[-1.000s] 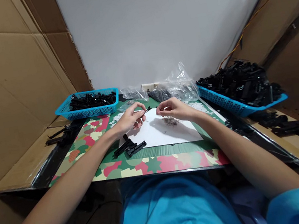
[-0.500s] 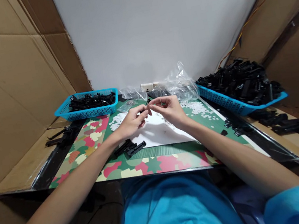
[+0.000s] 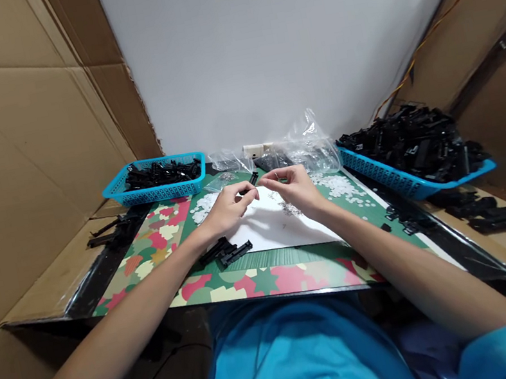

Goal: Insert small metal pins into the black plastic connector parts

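My left hand (image 3: pixel 233 207) is closed around a slim black plastic part (image 3: pixel 254 178), whose end sticks out past the fingertips. Close beside it, my right hand (image 3: pixel 296 189) has its thumb and forefinger pinched together; anything between them is too small to make out. Both hands hover over a white sheet (image 3: pixel 270 232) in the middle of the green mat. A little heap of tiny metal pieces (image 3: pixel 290 209) lies on the sheet under my right hand. Near my left forearm rest several black plastic parts (image 3: pixel 235 253).
A blue basket (image 3: pixel 156 193) of black parts stands at the back left, a fuller blue basket (image 3: pixel 408 181) at the right. White discs (image 3: pixel 338 186) lie on both sides of the sheet. Clear plastic bags (image 3: pixel 309 147) sit against the wall. Cardboard panels (image 3: pixel 25 118) flank the table.
My hands have drawn slightly apart at the fingertips; before, they met at the black part. The whole view has shifted a little.
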{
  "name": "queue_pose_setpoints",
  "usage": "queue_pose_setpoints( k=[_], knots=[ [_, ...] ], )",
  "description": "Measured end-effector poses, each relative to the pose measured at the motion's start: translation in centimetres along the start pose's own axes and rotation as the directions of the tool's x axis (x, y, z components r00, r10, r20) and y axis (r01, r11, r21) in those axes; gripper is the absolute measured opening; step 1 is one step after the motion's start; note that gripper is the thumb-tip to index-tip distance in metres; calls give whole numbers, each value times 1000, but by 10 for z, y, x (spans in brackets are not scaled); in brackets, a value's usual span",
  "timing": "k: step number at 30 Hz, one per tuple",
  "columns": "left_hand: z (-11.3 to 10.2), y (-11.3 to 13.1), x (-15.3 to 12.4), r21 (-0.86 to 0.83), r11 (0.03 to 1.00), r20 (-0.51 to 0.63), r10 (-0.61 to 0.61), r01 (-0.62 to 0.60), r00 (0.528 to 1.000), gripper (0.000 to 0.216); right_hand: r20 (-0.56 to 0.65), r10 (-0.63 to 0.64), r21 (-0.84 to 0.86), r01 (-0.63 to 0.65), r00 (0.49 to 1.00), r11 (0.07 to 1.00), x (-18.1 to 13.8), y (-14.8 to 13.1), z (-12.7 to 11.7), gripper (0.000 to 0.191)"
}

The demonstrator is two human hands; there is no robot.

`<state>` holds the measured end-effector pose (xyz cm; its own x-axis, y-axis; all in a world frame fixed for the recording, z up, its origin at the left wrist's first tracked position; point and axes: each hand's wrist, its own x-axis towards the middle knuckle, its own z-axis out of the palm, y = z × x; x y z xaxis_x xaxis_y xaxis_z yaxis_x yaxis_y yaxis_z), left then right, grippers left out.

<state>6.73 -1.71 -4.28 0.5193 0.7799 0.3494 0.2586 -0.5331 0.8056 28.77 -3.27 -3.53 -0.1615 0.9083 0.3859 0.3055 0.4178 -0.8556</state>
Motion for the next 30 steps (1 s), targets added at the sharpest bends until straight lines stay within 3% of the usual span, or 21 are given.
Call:
queue_pose_setpoints(
  k=[6, 12, 24, 30],
  knots=[
    [-1, -3, 0, 48, 999, 52, -6, 4, 999, 26, 79, -101, -147, 112, 992, 983, 0, 1, -9, 36],
    [0, -9, 1, 127, 992, 100, 3, -16, 995, 21, 192, -246, -340, 299, 950, 891, -2, 3, -5, 25],
    [0, -11, 0, 206, 978, 91, 21, -40, 996, 19, 230, -290, -399, 362, 929, 842, -1, 6, -5, 31],
    [-2, -10, -2, 264, 961, 99, 58, -83, 993, 18, 290, -312, -452, 417, 905, 789, -2, 8, -9, 23]
  ],
)
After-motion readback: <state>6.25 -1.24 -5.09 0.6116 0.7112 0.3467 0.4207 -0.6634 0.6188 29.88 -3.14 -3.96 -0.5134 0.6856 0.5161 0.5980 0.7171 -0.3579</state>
